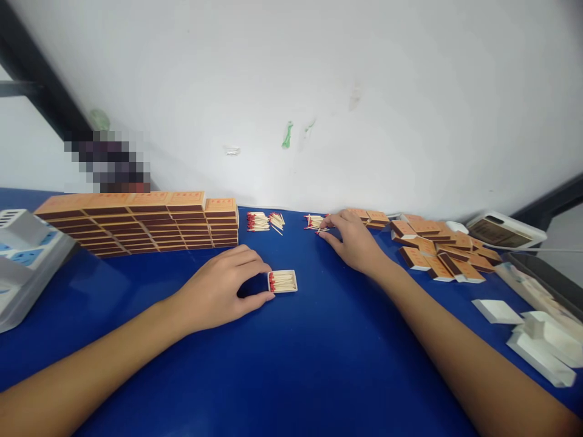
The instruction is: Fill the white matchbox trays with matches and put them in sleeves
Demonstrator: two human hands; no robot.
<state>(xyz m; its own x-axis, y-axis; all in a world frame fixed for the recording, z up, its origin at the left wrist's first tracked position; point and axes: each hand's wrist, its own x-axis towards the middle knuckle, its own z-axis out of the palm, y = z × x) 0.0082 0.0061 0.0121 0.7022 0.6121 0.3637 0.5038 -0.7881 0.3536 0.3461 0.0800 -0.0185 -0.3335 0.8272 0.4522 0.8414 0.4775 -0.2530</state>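
Observation:
My left hand (228, 282) curves round the left end of a small white matchbox tray (296, 283), thumb and forefinger at its two near-side corners. Red-tipped matches (283, 281) lie side by side in the tray, heads to the left. Farther back, my right hand (350, 238) reaches to a small pile of loose matches (314, 222). Its thumb and fingertips pinch at the pile's right edge on some matches, partly covered by the fingers. Two more loose bunches of matches (259, 221) lie to the left of that pile.
Closed matchboxes (155, 221) form a stacked wall at the left. More matchboxes (437, 243) lie heaped at the right, near a phone-like object (505, 230). White empty trays (542, 346) sit at the right edge. A power strip (31, 267) stands far left on the blue table (291, 364).

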